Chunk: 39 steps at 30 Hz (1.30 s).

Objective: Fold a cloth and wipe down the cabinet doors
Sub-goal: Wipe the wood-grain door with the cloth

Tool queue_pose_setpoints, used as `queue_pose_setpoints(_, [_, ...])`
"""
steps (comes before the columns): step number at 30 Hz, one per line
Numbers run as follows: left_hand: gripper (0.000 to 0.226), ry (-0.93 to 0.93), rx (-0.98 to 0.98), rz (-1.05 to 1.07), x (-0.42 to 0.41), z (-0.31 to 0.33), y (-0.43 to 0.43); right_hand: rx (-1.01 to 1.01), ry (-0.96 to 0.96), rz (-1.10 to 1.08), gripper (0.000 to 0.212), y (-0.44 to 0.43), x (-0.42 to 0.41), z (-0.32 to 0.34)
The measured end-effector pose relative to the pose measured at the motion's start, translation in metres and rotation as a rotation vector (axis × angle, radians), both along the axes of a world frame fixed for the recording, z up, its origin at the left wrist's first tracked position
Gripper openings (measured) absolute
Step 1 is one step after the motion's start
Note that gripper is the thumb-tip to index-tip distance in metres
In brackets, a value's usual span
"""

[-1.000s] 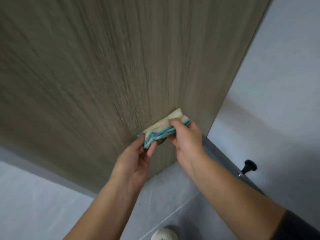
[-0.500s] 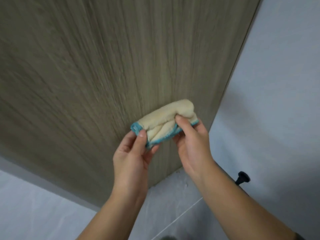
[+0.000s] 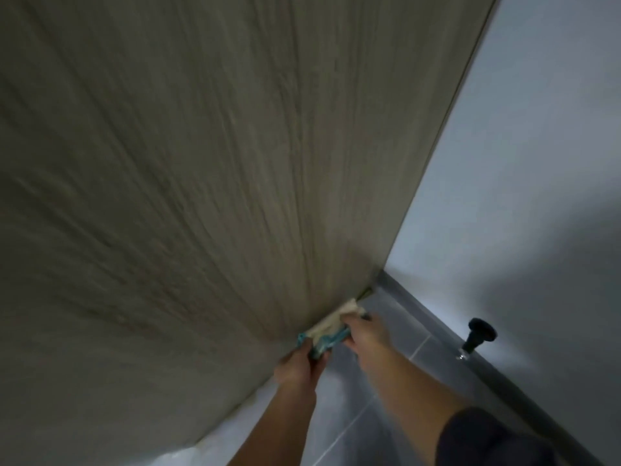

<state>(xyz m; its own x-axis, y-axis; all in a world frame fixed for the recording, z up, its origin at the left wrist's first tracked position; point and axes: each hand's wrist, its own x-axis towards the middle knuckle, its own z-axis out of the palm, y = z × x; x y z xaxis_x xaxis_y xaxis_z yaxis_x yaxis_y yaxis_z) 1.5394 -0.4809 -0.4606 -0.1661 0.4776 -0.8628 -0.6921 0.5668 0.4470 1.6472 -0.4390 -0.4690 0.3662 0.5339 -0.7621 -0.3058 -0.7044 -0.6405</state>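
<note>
A tall wood-grain cabinet door (image 3: pixel 208 183) fills most of the view. A folded cream cloth with a teal edge (image 3: pixel 331 327) is pressed against the door's lower right corner, close to the floor. My left hand (image 3: pixel 299 364) grips the cloth's left end from below. At the cloth's right end, my right hand (image 3: pixel 368 334) holds on with the fingers curled over the top. Both forearms reach in from the bottom of the frame.
A white wall (image 3: pixel 537 163) meets the door's right edge. A black door stopper (image 3: pixel 477 336) sticks out of the wall low down, right of my hands. Grey floor tiles (image 3: pixel 353 432) lie below, with a grey skirting strip (image 3: pixel 437 327) along the wall.
Both hands have carried the cloth down the door toward its bottom right corner. The view has tilted and now shows more floor and wall.
</note>
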Motion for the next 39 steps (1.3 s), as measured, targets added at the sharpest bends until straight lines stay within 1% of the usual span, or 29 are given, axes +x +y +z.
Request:
queue_pose_setpoints(3, [0.040,-0.003,-0.068,0.039,0.002,-0.022,0.008,-0.091,-0.167,0.121,0.017,0.007,-0.002,-0.028])
queue_pose_setpoints(5, [0.043,0.009,-0.104,0.069,0.002,-0.033,0.015,-0.125,-0.236,0.176,0.022,0.012,-0.003,-0.045])
queue_pose_setpoints(7, [0.042,-0.002,-0.125,0.049,0.000,-0.045,0.019,-0.142,-0.254,0.181,0.033,0.015,-0.007,-0.039])
queue_pose_setpoints(11, [0.041,-0.039,-0.152,0.063,-0.002,-0.051,0.025,-0.184,-0.276,0.175,0.033,0.022,-0.014,-0.037])
queue_pose_setpoints(13, [0.039,0.002,-0.150,0.020,-0.005,-0.051,0.024,-0.180,-0.289,0.163,0.035,0.025,-0.018,-0.042])
queue_pose_setpoints(15, [0.038,0.039,-0.111,-0.026,-0.004,-0.060,0.020,-0.182,-0.291,0.146,0.034,0.026,-0.021,-0.043])
queue_pose_setpoints(16, [0.040,0.027,-0.052,-0.046,-0.005,-0.062,0.017,-0.181,-0.293,0.135,0.033,0.024,-0.021,-0.042])
queue_pose_setpoints(17, [0.038,-0.003,-0.038,-0.053,-0.006,-0.062,0.011,-0.167,-0.296,0.130,0.030,0.022,-0.021,-0.043])
queue_pose_setpoints(18, [0.031,-0.067,-0.039,-0.022,-0.007,-0.061,0.010,-0.151,-0.300,0.124,0.028,0.020,-0.021,-0.040])
queue_pose_setpoints(19, [0.024,-0.083,-0.029,-0.019,-0.006,-0.059,0.009,-0.126,-0.303,0.110,0.025,0.018,-0.019,-0.039])
queue_pose_setpoints(20, [0.022,-0.038,-0.011,-0.034,-0.004,-0.057,0.010,-0.108,-0.299,0.104,0.022,0.017,-0.019,-0.035])
queue_pose_setpoints(21, [0.024,0.011,-0.005,-0.032,-0.001,-0.053,0.014,-0.083,-0.293,0.092,0.019,0.017,-0.018,-0.035])
queue_pose_setpoints(22, [0.027,0.020,-0.020,0.009,0.000,-0.047,0.014,-0.063,-0.279,0.085,0.015,0.014,-0.019,-0.030])
queue_pose_setpoints(24, [0.031,-0.040,-0.015,0.066,0.002,-0.029,0.016,-0.011,-0.243,0.061,0.011,0.012,-0.019,-0.023])
queue_pose_setpoints(27, [0.024,-0.124,0.019,0.117,-0.001,0.007,0.013,0.080,-0.174,0.016,0.005,0.009,-0.017,-0.004])
queue_pose_setpoints(29, [0.024,-0.162,0.027,0.109,-0.003,0.033,0.009,0.149,-0.147,-0.012,0.006,0.006,-0.014,0.016])
queue_pose_setpoints(31, [0.023,-0.198,0.077,0.108,-0.003,0.063,0.004,0.220,-0.120,-0.032,0.003,0.004,-0.012,0.041])
queue_pose_setpoints(32, [0.022,-0.203,0.102,0.114,-0.003,0.076,0.005,0.250,-0.107,-0.038,0.005,0.005,-0.012,0.051])
queue_pose_setpoints(33, [0.021,-0.198,0.134,0.129,-0.002,0.095,0.000,0.290,-0.091,-0.042,0.005,0.001,-0.013,0.068])
queue_pose_setpoints(35, [0.015,-0.190,0.182,0.144,-0.002,0.110,0.002,0.358,-0.082,-0.062,0.002,0.005,-0.015,0.089])
queue_pose_setpoints(39, [0.015,-0.166,0.307,0.148,-0.005,0.152,0.001,0.487,-0.024,-0.131,0.010,0.004,-0.020,0.146])
